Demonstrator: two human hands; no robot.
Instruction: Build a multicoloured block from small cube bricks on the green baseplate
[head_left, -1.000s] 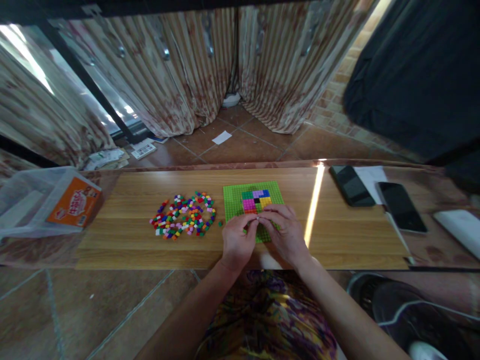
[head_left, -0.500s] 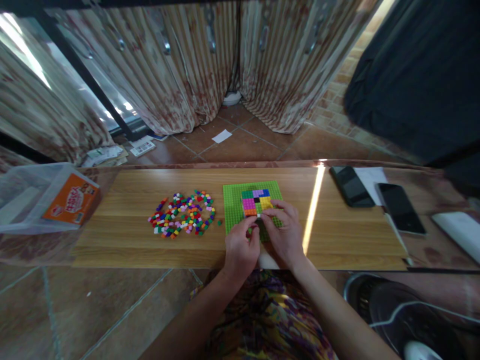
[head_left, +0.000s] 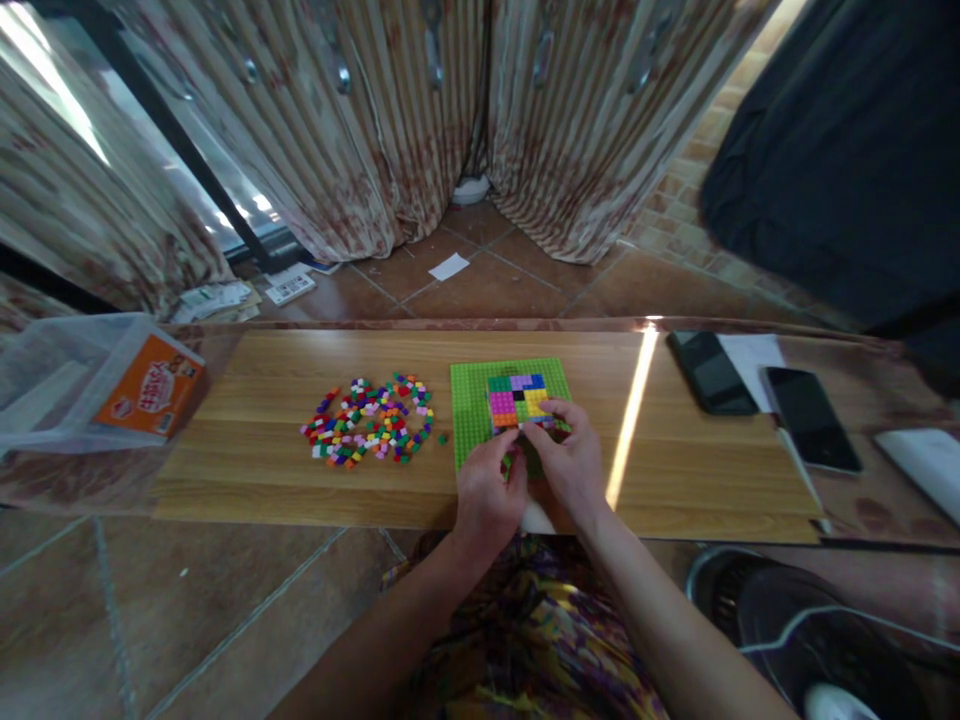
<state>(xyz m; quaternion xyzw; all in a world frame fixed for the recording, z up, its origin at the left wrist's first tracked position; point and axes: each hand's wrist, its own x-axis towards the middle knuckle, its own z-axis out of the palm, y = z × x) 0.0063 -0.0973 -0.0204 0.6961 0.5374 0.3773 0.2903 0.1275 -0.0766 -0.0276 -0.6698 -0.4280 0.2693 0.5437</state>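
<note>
A green studded baseplate [head_left: 466,400] lies on the wooden board, carrying a block of small coloured bricks [head_left: 501,403] in pink, orange, yellow, purple, blue and green, with one black spot near its middle. My left hand [head_left: 491,490] is at the plate's near edge, thumb and fingertips drawn together; whatever they pinch is too small to make out. My right hand [head_left: 566,455] rests over the near right of the plate, its fingers bent against the near side of the coloured bricks. The fingertips of both hands almost meet and hide that part of the plate.
Left of the plate spreads a pile of loose small bricks [head_left: 375,420], with a single green brick [head_left: 443,439] apart. A clear plastic box [head_left: 67,385] with an orange label stands far left. Two dark phones [head_left: 712,372] and white paper [head_left: 752,360] lie at the right.
The view has shifted slightly. Both hands stay at the near side of the coloured bricks; the small white piece seen between the fingertips earlier is now hard to see.
</note>
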